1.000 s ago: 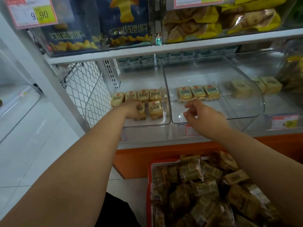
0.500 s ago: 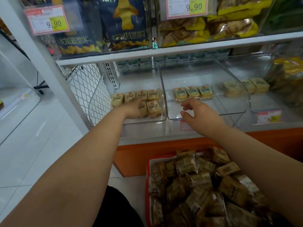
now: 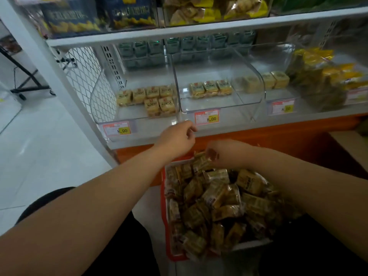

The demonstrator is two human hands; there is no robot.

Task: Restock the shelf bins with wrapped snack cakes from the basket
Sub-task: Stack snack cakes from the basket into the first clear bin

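A red-rimmed basket (image 3: 163,198) heaped with several wrapped snack cakes (image 3: 217,198) stands below the shelf. My right hand (image 3: 227,154) is at the basket's far edge, fingers curled around one wrapped cake (image 3: 200,161) on top of the heap. My left hand (image 3: 176,137) hovers just in front of the shelf's lower edge, loosely curled and holding nothing. The left clear bin (image 3: 137,117) holds several cakes (image 3: 148,98) in two rows. In the middle clear bin (image 3: 221,106), three cakes (image 3: 210,88) lie in one row.
A third bin on the right holds pale cakes (image 3: 275,79), with yellow bags (image 3: 318,76) beside them. Price tags (image 3: 206,117) hang along the shelf front. Snack bags (image 3: 131,12) fill the upper shelf. A wire mesh panel (image 3: 83,76) closes the shelf's left side.
Both hands have come back out of the bins and dropped down. The right hand has reached the basket and closed on a cake; the left hand hangs in front of the shelf.
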